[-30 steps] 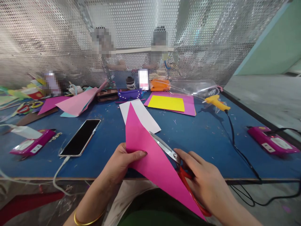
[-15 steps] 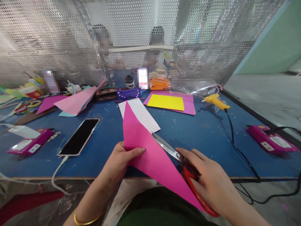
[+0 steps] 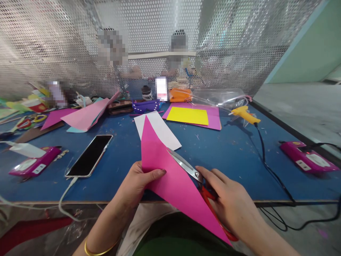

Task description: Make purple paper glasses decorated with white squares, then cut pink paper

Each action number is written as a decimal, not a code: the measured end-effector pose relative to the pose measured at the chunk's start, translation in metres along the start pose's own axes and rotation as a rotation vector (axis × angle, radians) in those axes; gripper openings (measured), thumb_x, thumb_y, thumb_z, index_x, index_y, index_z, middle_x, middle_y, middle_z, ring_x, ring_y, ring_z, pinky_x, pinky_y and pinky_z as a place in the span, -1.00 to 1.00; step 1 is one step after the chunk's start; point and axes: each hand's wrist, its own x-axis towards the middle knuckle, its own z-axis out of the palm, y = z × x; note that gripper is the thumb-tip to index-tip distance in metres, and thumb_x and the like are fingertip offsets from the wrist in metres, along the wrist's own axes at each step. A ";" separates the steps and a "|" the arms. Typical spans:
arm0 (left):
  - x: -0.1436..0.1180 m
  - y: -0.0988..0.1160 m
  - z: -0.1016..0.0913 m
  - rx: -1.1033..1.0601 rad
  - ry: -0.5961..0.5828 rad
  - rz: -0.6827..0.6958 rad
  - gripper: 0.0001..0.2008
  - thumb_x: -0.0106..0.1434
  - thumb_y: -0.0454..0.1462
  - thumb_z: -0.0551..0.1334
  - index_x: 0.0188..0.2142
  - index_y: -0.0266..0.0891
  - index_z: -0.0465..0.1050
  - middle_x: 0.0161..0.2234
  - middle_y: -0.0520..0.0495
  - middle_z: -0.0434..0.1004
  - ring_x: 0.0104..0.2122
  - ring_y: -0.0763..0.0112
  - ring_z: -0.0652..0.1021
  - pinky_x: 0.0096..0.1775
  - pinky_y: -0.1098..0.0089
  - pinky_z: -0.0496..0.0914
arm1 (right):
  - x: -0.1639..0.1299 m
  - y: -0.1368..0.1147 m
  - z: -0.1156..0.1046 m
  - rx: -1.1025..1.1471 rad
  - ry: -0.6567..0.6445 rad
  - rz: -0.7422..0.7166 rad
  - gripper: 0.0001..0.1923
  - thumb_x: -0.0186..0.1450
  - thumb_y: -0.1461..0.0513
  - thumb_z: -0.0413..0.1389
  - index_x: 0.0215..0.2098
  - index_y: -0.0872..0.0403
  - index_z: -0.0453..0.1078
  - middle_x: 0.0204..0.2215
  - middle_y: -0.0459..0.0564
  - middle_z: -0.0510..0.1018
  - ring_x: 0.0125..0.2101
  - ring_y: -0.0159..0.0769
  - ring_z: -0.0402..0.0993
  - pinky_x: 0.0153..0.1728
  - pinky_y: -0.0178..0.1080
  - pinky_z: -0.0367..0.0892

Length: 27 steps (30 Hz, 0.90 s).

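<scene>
A long pointed sheet of hot-pink paper point(image 3: 170, 188) is pinched in my left hand point(image 3: 144, 181), thumb on top and fingers hidden beneath. Red-handled scissors point(image 3: 186, 165) are gripped in my right hand point(image 3: 223, 192). Their blades lie along the pink sheet's right edge, tip pointing away from me; whether the blades are parted I cannot tell. The sheet's narrow tip overlaps a white sheet point(image 3: 166, 133) lying on the blue table point(image 3: 128, 153). The sheet's lower end hangs past the table edge over my lap, partly behind the scissors' handle.
Left of my hands lies a phone point(image 3: 90, 154) on a charging cable, beside a magenta power strip point(image 3: 37, 167). Yellow foam point(image 3: 188, 115), a yellow glue gun point(image 3: 245, 114) and another power strip point(image 3: 306, 156) are to the right. A perforated metal screen point(image 3: 149, 21) rises behind.
The scissors and my right hand have shifted slightly left and toward me along the sheet's edge. The pink sheet's tip has moved a little right. My left hand keeps its hold.
</scene>
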 end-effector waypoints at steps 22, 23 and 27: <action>0.000 0.010 0.001 -0.135 0.067 0.036 -0.73 0.05 -0.26 0.47 -0.21 -0.21 0.61 -0.33 -0.08 0.71 -0.36 0.24 0.66 -0.29 0.34 0.55 | 0.051 0.071 -0.027 -0.355 -0.004 0.415 -0.45 0.28 -0.07 0.06 0.08 0.10 0.40 -0.27 0.12 0.66 -0.30 -0.01 0.61 -0.41 -0.15 0.39; 0.000 0.011 0.001 -0.146 0.081 0.040 -0.71 0.05 -0.27 0.47 -0.19 -0.22 0.61 -0.32 -0.09 0.71 -0.34 0.23 0.67 -0.29 0.33 0.55 | 0.055 0.078 -0.028 -0.401 -0.038 0.409 -0.47 0.28 -0.05 0.05 0.07 0.10 0.40 -0.27 0.12 0.66 -0.33 -0.02 0.61 -0.42 -0.15 0.37; -0.001 0.012 0.003 -0.179 0.102 0.047 -0.65 0.05 -0.27 0.47 -0.13 -0.23 0.60 -0.28 -0.12 0.71 -0.30 0.19 0.67 -0.26 0.30 0.56 | 0.065 0.102 -0.026 -0.427 -0.112 0.311 -0.57 0.28 0.05 0.05 0.02 0.07 0.45 -0.17 0.14 0.64 -0.28 -0.04 0.59 -0.38 -0.17 0.33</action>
